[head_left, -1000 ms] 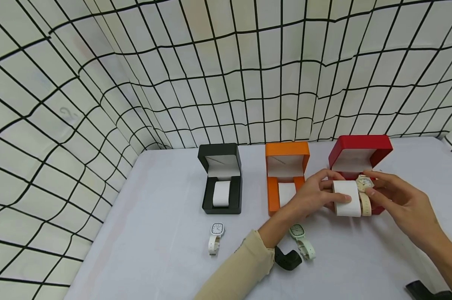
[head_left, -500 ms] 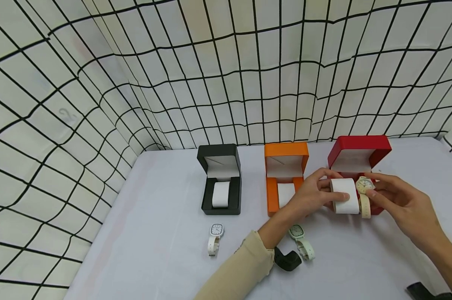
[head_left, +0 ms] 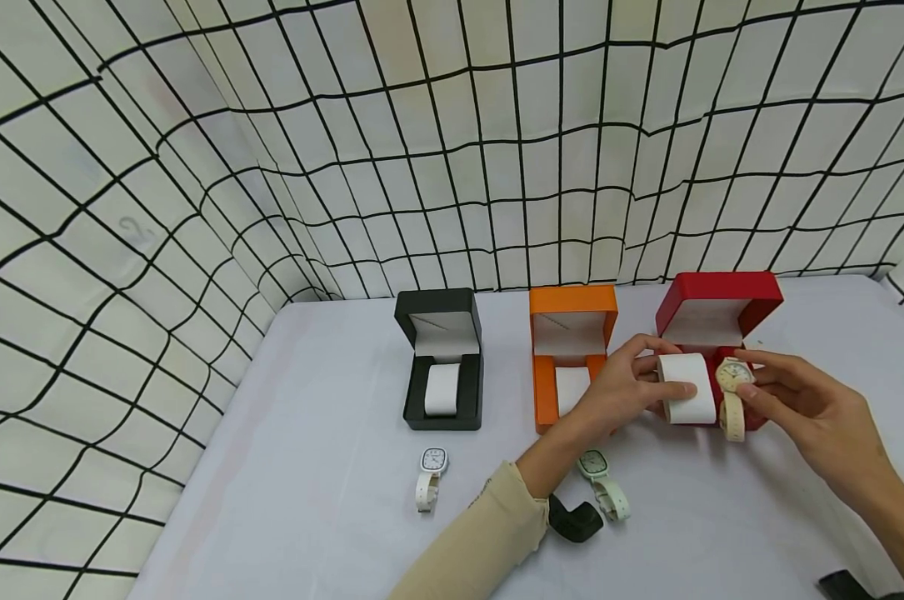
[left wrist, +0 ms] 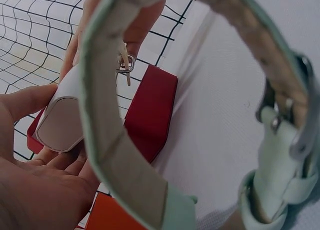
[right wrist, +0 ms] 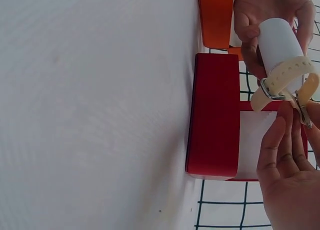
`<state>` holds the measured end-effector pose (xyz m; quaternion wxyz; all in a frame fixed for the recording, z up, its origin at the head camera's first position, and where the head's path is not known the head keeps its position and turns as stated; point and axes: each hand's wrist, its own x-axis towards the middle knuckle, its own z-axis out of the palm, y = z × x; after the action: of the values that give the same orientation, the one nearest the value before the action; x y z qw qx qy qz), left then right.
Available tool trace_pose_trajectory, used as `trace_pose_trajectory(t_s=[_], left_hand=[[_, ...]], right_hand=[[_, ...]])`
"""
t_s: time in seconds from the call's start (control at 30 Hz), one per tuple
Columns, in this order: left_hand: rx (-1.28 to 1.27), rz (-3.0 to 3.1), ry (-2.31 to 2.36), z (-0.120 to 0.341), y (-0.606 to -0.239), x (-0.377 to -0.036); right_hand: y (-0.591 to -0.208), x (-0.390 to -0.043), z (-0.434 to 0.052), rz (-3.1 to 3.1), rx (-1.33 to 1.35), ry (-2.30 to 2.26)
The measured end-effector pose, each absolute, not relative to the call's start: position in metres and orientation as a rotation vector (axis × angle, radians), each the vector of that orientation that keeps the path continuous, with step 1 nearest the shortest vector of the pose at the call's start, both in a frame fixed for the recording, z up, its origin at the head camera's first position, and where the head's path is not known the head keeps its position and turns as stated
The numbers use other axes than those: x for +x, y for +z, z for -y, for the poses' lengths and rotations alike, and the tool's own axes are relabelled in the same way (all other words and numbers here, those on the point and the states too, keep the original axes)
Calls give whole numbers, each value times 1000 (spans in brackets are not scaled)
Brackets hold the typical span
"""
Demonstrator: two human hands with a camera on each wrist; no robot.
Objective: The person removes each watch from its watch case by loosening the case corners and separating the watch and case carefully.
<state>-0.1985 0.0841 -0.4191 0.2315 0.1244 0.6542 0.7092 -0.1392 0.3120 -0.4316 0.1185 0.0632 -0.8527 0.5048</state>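
In the head view my left hand (head_left: pixel 622 382) holds a white watch cushion (head_left: pixel 686 388) in front of the open red watch box (head_left: pixel 721 285). My right hand (head_left: pixel 822 408) pinches a cream watch (head_left: pixel 732 375) by its case, just right of the cushion's end. A narrow gap lies between watch and cushion. In the right wrist view the cream strap (right wrist: pixel 289 70) is buckled into a loop, partly overlapping the cushion (right wrist: pixel 278 43). The left wrist view shows the cushion's flat end (left wrist: pixel 61 124) between thumb and fingers. A mint-green strap (left wrist: pixel 102 100) looms large before that camera.
Left of the red box stand an open orange box (head_left: pixel 545 392) and an open dark box (head_left: pixel 416 396), each with a white cushion. A white watch (head_left: pixel 431 475) and a mint-green watch (head_left: pixel 605 483) lie in front. Black netting (head_left: pixel 526 200) rises behind the table.
The cream watch has shifted slightly right and down, away from the cushion's end. My left hand has brought the cushion a little left and up. The boxes stay put.
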Motion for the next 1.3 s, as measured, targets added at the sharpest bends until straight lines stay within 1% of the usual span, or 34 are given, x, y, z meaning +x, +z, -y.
trace_pose_trajectory(t_s=[1.3], left_hand=[[320, -1846, 1930, -88, -418, -198]], right_hand=[[-443, -124, -337, 2746, 173, 1482]])
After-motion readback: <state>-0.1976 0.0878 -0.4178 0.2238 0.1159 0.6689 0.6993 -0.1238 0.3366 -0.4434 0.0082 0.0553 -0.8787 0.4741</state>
